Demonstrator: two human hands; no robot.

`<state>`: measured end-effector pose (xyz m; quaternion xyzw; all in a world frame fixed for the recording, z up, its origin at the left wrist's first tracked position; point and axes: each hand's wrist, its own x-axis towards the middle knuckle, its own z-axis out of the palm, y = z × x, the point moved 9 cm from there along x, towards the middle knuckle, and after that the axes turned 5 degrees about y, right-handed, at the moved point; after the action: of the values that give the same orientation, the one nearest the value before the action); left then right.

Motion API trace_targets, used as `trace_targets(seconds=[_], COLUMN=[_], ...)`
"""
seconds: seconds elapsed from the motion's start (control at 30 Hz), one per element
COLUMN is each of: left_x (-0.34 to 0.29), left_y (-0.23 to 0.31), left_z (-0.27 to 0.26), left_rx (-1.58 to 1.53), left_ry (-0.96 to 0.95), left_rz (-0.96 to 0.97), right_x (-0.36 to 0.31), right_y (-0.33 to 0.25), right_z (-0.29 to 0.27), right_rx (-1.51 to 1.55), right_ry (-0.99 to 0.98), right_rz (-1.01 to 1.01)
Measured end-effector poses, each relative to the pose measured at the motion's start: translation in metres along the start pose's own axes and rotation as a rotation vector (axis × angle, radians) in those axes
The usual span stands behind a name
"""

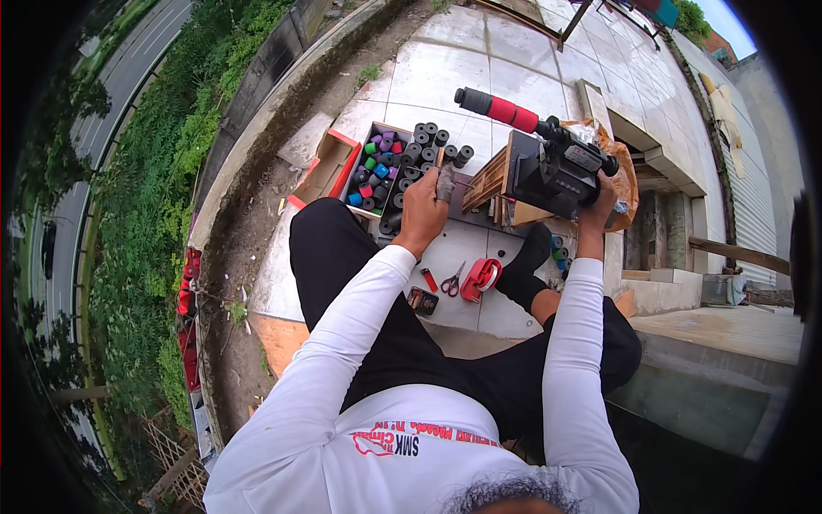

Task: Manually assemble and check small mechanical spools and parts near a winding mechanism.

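Observation:
My left hand (422, 212) is closed around a grey, crumpled cloth-like piece (445, 182), beside a cluster of black cylinders (417, 152). At right, my right hand (598, 204) has its fingers wrapped on the near right end of a black motor-like machine (561, 171). That machine sits on a slatted wooden stand (486, 182). From its far side a red and black tube (498, 110) sticks out to the left, apart from my left hand.
A box of coloured rolls (374, 176) stands beside an open red-edged carton (327, 167). Between my legs lie scissors (452, 281), a red tape dispenser (481, 280), a red lighter-like stick (429, 279) and a small black box (422, 301). An orange bag (628, 184) lies behind the machine.

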<state>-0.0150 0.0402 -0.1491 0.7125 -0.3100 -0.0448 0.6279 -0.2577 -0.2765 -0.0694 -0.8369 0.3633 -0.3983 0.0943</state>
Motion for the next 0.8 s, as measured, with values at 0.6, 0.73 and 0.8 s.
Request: trace_targets(seconds=[0.6,0.73,0.8], left_x=[0.0,0.0,0.0], left_y=[0.001,0.0,-0.002], left_z=[-0.005,-0.007,-0.006], left_rx=[-0.001,-0.005,0.006], left_ry=[0.009,0.013,0.01], left_rz=[-0.006,-0.005,-0.01], right_x=[-0.014,0.023,0.035], right_y=[-0.088,-0.077,-0.066], right_z=[-0.085,-0.065,-0.051], right_rx=[-0.014,0.042,0.043], right_ry=[0.272,0.234,0.206], right_rz=[-0.072,-0.069,-0.111])
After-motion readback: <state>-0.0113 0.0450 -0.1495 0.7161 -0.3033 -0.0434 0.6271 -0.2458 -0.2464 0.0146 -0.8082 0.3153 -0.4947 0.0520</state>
